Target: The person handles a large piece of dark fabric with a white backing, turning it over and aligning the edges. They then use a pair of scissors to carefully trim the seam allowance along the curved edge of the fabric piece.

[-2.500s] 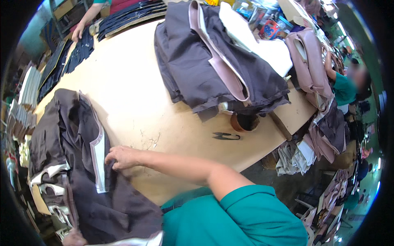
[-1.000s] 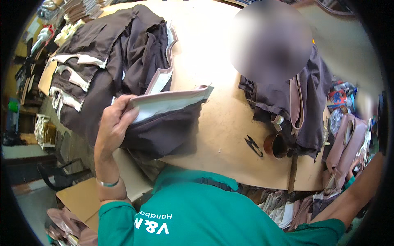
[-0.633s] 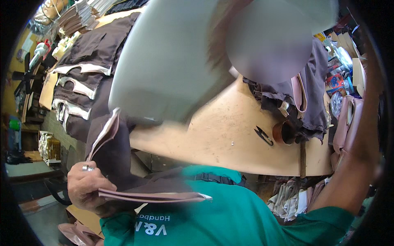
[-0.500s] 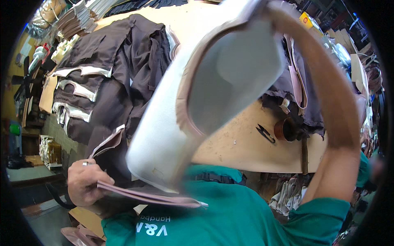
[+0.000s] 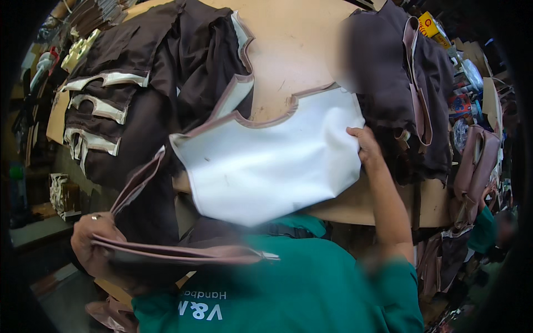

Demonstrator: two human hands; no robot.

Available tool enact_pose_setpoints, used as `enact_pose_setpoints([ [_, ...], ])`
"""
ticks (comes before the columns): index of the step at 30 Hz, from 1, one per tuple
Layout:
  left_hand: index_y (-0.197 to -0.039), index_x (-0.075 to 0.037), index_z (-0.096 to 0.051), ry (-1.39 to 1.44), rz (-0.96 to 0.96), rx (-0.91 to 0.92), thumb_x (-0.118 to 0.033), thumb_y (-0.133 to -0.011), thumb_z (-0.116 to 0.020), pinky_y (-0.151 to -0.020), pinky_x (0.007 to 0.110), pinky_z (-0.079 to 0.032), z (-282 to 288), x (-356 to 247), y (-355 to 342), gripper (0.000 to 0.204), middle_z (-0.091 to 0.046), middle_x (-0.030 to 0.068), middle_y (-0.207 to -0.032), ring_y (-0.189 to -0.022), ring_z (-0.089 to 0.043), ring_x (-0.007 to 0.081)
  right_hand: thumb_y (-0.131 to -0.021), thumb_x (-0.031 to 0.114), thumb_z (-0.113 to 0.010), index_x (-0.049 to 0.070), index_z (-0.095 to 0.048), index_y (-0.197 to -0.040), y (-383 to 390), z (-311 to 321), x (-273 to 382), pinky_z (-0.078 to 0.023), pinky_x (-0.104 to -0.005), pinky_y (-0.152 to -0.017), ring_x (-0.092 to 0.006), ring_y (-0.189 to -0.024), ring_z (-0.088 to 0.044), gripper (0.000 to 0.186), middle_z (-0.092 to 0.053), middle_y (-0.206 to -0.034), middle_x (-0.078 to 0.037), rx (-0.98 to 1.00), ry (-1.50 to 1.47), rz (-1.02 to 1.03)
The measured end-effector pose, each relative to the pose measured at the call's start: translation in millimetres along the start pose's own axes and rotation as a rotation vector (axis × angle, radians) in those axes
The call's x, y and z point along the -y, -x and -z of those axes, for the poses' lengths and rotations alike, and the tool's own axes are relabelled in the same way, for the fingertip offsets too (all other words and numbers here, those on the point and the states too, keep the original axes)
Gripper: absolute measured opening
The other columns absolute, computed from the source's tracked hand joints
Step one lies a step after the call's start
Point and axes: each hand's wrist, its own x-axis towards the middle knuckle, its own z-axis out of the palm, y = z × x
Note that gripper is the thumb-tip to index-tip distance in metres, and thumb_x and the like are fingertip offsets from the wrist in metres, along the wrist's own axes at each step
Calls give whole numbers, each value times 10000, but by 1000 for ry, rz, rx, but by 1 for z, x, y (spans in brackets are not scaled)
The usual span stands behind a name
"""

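Right hand point(image 5: 367, 145) raised, pinching white-lined panel point(image 5: 266, 166), left hand point(image 5: 91, 244) apparently gripping pink-edged piece point(image 5: 183, 254)

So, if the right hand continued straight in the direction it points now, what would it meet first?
Probably the dark brown fabric pile just beyond the right hand, which holds the edge of the white panel. Depth is unclear, so it may pass above it.

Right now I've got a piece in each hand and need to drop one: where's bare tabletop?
Bare wood shows on the table between the left pile of dark pieces and the right pile, above the white panel the right hand holds. Both sides are crowded.
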Motion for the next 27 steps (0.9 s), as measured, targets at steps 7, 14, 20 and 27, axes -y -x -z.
enact_pose_setpoints([
  [7,-799,15,-568,-283,112,92,-162,-707,-587,-496,249,-334,-29,-14,-52,200,-512,58,-637,-531,-438,128,-754,86,-588,-53,-392,-1203,41,-36,-27,-420,-368,-864,-252,-970,-529,509,-516,-1115,-178,43,30,56],
  [14,-867,34,-567,-24,225,415,-58,-773,-559,-494,235,-358,-106,-4,-102,132,-500,43,-594,-521,-468,107,-730,239,-650,-15,-364,-1263,119,-22,17,-297,-352,-979,-262,-1156,-422,656,-443,-1255,-144,288,708,717],
  [20,-890,27,-566,111,321,208,-113,-813,-529,-569,213,-362,-121,-1,-120,164,-512,8,-677,-616,-465,78,-752,217,-625,-3,-458,-1160,134,-60,31,-389,-304,-894,-193,-1026,-511,493,-528,-1117,-132,650,-42,214],
  [27,-907,22,-529,-48,429,306,-168,-884,-455,-685,252,-397,-200,65,-145,205,-568,106,-807,-727,-515,143,-782,7,-487,-34,-538,-1006,65,-27,65,-413,-213,-798,-91,-826,-554,233,-599,-926,-62,390,33,389],
])
